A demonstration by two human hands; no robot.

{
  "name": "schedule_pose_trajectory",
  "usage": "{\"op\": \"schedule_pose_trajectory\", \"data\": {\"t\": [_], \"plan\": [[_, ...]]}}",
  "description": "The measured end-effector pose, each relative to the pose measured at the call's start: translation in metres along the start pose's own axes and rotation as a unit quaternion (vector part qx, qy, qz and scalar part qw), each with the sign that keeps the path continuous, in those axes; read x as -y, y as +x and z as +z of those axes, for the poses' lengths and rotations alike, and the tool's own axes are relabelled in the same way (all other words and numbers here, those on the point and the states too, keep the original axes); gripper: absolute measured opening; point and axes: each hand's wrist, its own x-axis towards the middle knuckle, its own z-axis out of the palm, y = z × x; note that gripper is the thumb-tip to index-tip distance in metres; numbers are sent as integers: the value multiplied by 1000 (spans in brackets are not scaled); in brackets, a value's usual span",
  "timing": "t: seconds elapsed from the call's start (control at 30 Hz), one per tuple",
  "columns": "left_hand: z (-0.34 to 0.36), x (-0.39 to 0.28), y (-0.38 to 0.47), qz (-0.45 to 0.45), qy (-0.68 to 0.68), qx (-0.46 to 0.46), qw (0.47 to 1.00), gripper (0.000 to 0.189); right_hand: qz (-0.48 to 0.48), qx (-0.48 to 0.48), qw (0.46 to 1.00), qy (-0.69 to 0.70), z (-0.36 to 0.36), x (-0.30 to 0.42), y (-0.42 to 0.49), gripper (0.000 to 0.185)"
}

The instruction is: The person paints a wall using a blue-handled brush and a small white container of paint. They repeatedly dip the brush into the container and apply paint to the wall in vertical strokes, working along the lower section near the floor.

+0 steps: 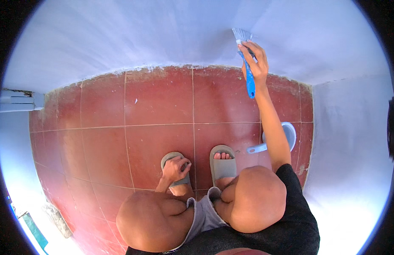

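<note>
My right hand (pixel 256 60) grips a paintbrush (pixel 250 81) with a blue, paint-spotted plastic handle. Its pale, paint-coated bristles point up the picture and appear to rest against the pale painted wall (pixel 136 35), a little above the floor line. The brush handle hangs down past my palm. Low over my left sandal (pixel 181 183), my left hand (pixel 176 169) has its fingers loosely curled with a small gap to the thumb, and I see nothing in it. Under my right forearm stands a pale plastic dipper (pixel 292 132) with a short handle, its middle partly hidden by the arm.
Red floor tiles (pixel 158 102) with light grout lines spread below, edged by rough paint marks along the wall. A second pale wall (pixel 340 127) rises at the right. White moulding (pixel 22 102) juts out at the left. A rough stone-like block (pixel 58 220) lies lower left.
</note>
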Motion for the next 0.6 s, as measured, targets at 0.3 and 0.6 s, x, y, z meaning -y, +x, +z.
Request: {"op": "schedule_pose_trajectory", "data": {"t": [0.3, 0.6], "plan": [[3, 9, 8, 9, 6, 1, 1000, 12, 94, 179, 979, -18, 68, -25, -100, 50], [-2, 6, 9, 18, 1, -12, 1000, 10, 81, 283, 956, -7, 78, -32, -110, 51]]}}
